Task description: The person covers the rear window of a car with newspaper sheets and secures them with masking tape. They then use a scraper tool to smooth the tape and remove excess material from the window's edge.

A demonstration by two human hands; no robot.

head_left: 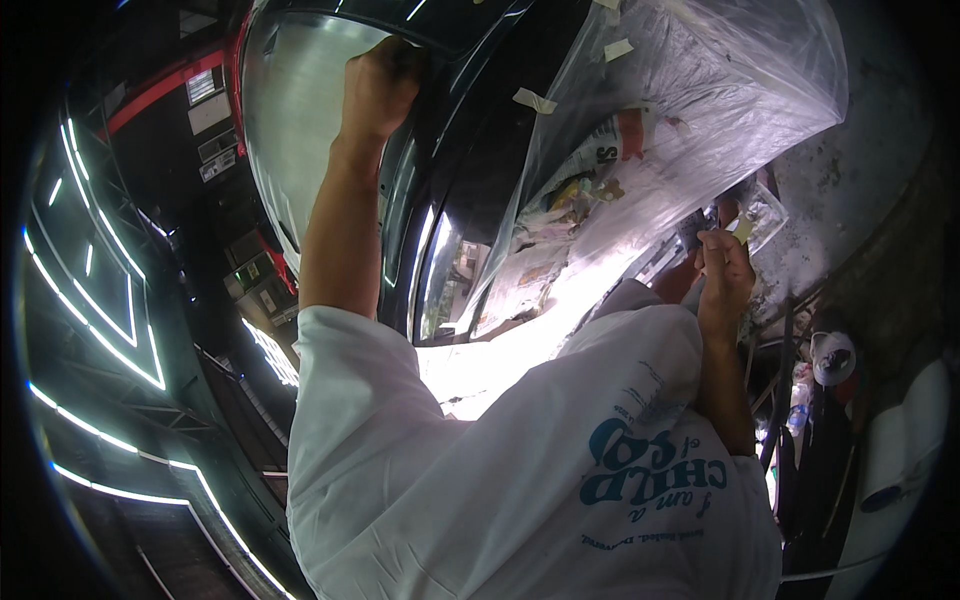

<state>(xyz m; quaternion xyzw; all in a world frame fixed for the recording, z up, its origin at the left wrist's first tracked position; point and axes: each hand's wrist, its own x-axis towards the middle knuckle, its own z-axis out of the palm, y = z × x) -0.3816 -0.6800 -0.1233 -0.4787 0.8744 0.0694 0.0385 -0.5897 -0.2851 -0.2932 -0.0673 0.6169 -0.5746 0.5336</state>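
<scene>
My left hand (384, 88) is closed against the dark, glossy body panel (440, 130) of a vehicle, beside a pale, dull pane-like area (300, 110). Shadow hides its fingertips and whatever they may hold. Off to the right, my right hand (724, 270) pinches with thumb and fingers. A pale yellowish strip that looks like masking tape (742, 229) sticks up from its fingertips. Clear plastic sheeting (700, 100) hangs over the vehicle between my hands. Short tape pieces (535, 101) fix its edge to the dark panel.
Printed newspaper (590, 165) shows under the plastic. Past my right hand lies a stained grey floor (810, 200). A white roll-like object (832, 357) and dark rods stand near my right elbow. Angular light strips (110, 300) glow at the left.
</scene>
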